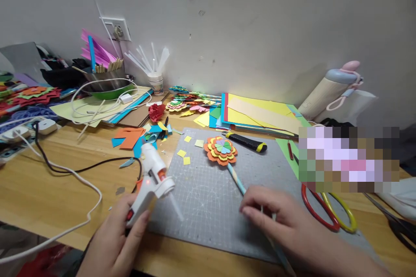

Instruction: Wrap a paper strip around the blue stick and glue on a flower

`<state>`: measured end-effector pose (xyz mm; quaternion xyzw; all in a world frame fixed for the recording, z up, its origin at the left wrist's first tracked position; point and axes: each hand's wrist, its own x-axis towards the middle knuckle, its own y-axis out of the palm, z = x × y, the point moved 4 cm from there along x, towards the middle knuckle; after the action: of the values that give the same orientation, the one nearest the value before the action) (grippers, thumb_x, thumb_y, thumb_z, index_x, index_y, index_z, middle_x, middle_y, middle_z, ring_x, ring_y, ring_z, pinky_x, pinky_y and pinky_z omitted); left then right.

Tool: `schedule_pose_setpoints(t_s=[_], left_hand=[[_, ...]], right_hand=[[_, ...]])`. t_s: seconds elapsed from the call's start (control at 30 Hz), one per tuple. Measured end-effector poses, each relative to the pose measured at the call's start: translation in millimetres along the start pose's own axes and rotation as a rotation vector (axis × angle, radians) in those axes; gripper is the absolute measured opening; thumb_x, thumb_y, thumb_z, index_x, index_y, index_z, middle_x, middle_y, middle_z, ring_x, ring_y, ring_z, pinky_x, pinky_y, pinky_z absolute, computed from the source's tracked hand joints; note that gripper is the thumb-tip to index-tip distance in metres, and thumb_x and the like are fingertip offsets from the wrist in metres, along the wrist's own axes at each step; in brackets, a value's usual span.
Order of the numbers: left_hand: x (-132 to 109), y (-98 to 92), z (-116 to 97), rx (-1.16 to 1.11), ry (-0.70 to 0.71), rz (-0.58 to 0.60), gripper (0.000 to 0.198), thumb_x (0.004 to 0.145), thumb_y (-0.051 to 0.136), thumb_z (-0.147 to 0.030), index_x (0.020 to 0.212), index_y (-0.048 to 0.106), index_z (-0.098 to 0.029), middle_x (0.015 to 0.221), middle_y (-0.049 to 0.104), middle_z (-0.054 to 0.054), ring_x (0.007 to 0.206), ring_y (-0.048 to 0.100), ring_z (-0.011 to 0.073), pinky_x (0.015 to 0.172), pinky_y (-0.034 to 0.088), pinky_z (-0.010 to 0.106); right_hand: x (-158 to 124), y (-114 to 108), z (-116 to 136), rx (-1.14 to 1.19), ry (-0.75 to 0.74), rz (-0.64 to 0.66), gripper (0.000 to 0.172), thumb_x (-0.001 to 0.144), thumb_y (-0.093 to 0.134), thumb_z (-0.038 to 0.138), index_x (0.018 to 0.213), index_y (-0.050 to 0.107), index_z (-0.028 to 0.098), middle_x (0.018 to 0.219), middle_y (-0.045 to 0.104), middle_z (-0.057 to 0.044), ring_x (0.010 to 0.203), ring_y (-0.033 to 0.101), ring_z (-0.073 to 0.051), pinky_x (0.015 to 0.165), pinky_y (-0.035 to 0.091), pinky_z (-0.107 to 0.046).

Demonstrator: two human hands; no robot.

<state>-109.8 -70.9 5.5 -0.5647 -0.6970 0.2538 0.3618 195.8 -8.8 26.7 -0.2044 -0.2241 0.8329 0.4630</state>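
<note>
My left hand is wrapped round the handle of a white glue gun, whose clear glue stick hangs out toward the mat. A small red light glows on the gun's side. Layered orange, yellow, green and blue, a paper flower lies on the grey cutting mat. Its blue and cream striped stem runs toward me and passes under my right hand, which closes on it with thumb and fingers together. Small yellow paper squares lie left of the flower.
Behind the flower is a black and yellow cutter. Red and yellow handled scissors lie at the right. Coloured paper sheets are stacked at the back. Paper scraps, a paper cup and cables occupy the left side.
</note>
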Motion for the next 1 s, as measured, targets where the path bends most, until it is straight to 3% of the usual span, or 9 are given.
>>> schedule_pose_setpoints(t_s=[0.2, 0.4, 0.57, 0.63, 0.67, 0.73, 0.8, 0.9, 1.0], left_hand=[[15.4, 40.8, -61.7, -0.292, 0.133, 0.190, 0.032, 0.094, 0.036, -0.035, 0.125, 0.043, -0.027, 0.120, 0.059, 0.010, 0.105, 0.058, 0.0244, 0.085, 0.050, 0.038], [25.0, 79.5, -102.0, -0.363, 0.161, 0.387, 0.024, 0.092, 0.040, -0.030, 0.113, 0.045, -0.023, 0.101, 0.061, 0.011, 0.089, 0.062, 0.0247, 0.075, 0.051, 0.042], [21.5, 75.0, -120.9, -0.384, 0.340, 0.445, 0.031, 0.086, 0.049, -0.026, 0.116, 0.045, -0.025, 0.106, 0.059, 0.011, 0.092, 0.060, 0.0242, 0.077, 0.051, 0.041], [31.0, 59.5, -111.0, -0.366, 0.362, 0.390, 0.038, 0.085, 0.053, -0.033, 0.121, 0.045, -0.026, 0.109, 0.056, 0.009, 0.087, 0.058, 0.0213, 0.074, 0.052, 0.038], [40.9, 46.9, -98.2, -0.325, 0.316, 0.253, 0.037, 0.087, 0.051, -0.035, 0.122, 0.045, -0.026, 0.105, 0.056, 0.008, 0.081, 0.057, 0.0193, 0.071, 0.052, 0.036], [63.5, 20.9, -58.9, -0.099, 0.114, -0.009, 0.029, 0.089, 0.047, -0.038, 0.114, 0.049, -0.023, 0.096, 0.055, 0.007, 0.075, 0.056, 0.0190, 0.067, 0.051, 0.036], [83.9, -1.0, -16.4, 0.208, -0.017, -0.148, 0.036, 0.086, 0.047, -0.041, 0.112, 0.050, -0.017, 0.099, 0.054, 0.011, 0.089, 0.056, 0.0261, 0.081, 0.048, 0.043], [103.1, -18.0, 39.3, 0.455, -0.171, -0.116, 0.042, 0.083, 0.045, -0.042, 0.110, 0.052, -0.011, 0.112, 0.053, 0.020, 0.111, 0.050, 0.0355, 0.092, 0.043, 0.048], [107.5, -20.5, 63.9, 0.447, -0.216, -0.007, 0.027, 0.081, 0.046, -0.041, 0.086, 0.058, -0.017, 0.091, 0.063, 0.013, 0.088, 0.061, 0.0310, 0.075, 0.048, 0.041]], right_hand=[[-10.5, 52.5, 11.1, 0.809, 0.214, 0.229, 0.049, 0.077, 0.070, 0.051, 0.123, 0.063, 0.031, 0.106, 0.065, -0.006, 0.076, 0.062, -0.016, 0.059, 0.047, -0.026], [2.6, 65.3, 8.5, 1.185, 0.184, 0.153, 0.046, 0.085, 0.066, 0.042, 0.129, 0.058, 0.030, 0.119, 0.063, -0.005, 0.107, 0.061, -0.020, 0.093, 0.046, -0.034], [1.7, 59.6, 8.3, 1.313, 0.220, 0.058, 0.032, 0.088, 0.063, 0.038, 0.115, 0.066, 0.023, 0.110, 0.070, -0.007, 0.107, 0.062, -0.021, 0.098, 0.043, -0.037], [0.3, 51.2, 7.0, 1.366, 0.223, -0.009, 0.027, 0.089, 0.062, 0.038, 0.110, 0.068, 0.022, 0.110, 0.071, -0.007, 0.102, 0.064, -0.020, 0.096, 0.045, -0.036], [-0.6, 46.1, 6.0, 1.376, 0.218, -0.041, 0.025, 0.089, 0.061, 0.038, 0.107, 0.069, 0.022, 0.110, 0.071, -0.007, 0.097, 0.066, -0.019, 0.093, 0.046, -0.035], [-2.5, 36.6, 4.4, 1.351, 0.199, -0.065, 0.024, 0.089, 0.061, 0.039, 0.103, 0.070, 0.021, 0.109, 0.072, -0.008, 0.085, 0.069, -0.018, 0.086, 0.049, -0.034], [-4.2, 29.8, 3.4, 1.301, 0.177, -0.062, 0.025, 0.087, 0.063, 0.040, 0.102, 0.071, 0.022, 0.108, 0.072, -0.008, 0.078, 0.070, -0.017, 0.080, 0.050, -0.032], [-5.7, 25.2, 3.6, 1.269, 0.155, -0.046, 0.026, 0.084, 0.067, 0.042, 0.102, 0.072, 0.023, 0.105, 0.073, -0.008, 0.077, 0.070, -0.017, 0.076, 0.050, -0.031], [-6.3, 22.9, 5.6, 1.277, 0.142, -0.035, 0.028, 0.079, 0.070, 0.043, 0.099, 0.073, 0.024, 0.099, 0.075, -0.008, 0.071, 0.070, -0.018, 0.071, 0.051, -0.032]])
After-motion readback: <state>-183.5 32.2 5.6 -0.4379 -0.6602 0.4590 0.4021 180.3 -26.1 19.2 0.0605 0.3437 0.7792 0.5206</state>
